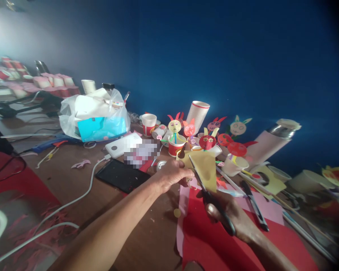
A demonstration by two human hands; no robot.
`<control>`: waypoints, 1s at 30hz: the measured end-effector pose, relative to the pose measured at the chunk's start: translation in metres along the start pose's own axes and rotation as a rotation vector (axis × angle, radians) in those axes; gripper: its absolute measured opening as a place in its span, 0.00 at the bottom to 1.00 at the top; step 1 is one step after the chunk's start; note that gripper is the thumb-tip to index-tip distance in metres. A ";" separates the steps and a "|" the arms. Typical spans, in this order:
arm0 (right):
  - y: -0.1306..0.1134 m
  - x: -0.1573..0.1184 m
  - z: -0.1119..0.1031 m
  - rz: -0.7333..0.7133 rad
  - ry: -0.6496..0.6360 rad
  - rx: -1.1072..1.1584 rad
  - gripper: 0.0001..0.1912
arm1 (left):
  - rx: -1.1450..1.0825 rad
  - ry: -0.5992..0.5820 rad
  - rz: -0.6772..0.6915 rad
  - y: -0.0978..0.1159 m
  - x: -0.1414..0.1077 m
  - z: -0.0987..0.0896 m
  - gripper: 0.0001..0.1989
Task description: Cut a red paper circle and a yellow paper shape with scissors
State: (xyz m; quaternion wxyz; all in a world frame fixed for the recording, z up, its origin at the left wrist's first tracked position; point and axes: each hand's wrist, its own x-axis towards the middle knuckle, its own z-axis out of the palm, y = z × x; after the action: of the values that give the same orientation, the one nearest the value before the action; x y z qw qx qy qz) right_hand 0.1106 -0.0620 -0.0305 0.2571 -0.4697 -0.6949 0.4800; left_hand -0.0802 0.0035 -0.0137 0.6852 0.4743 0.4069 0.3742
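A piece of yellow paper (207,167) is pinched at its left edge by my left hand (172,176), whose fingers are partly hidden. My right hand (228,212) is closed around the black handles of a pair of scissors (205,186). The blades lie against the yellow paper, pointing up and left, beside my left fingertips. Below both hands, red paper (209,241) lies over pink paper (267,205) on the brown table. Just beyond the yellow paper stand paper cups (175,150) with round paper faces on coloured stems.
A black phone (121,175) and white power bank (122,145) lie left of my hands, with white cables. Farther left sits a plastic bag (67,116). A black craft knife (254,207) is at the right, near a leaning flask (271,143). A blue wall rises behind.
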 end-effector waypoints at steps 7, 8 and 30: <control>-0.001 0.000 -0.001 -0.004 0.002 -0.039 0.26 | 0.010 -0.032 -0.003 0.000 0.000 0.000 0.07; -0.001 0.001 -0.001 -0.003 0.001 -0.040 0.26 | 0.011 -0.041 -0.003 0.000 0.000 0.000 0.06; -0.003 0.001 -0.001 0.013 0.071 -0.007 0.25 | -0.046 -0.099 -0.041 0.004 -0.006 0.000 0.10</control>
State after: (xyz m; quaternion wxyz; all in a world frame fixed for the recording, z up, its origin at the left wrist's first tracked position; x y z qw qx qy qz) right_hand 0.1102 -0.0611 -0.0274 0.2771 -0.4918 -0.6838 0.4623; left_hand -0.0827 -0.0009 -0.0084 0.7228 0.4679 0.3733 0.3453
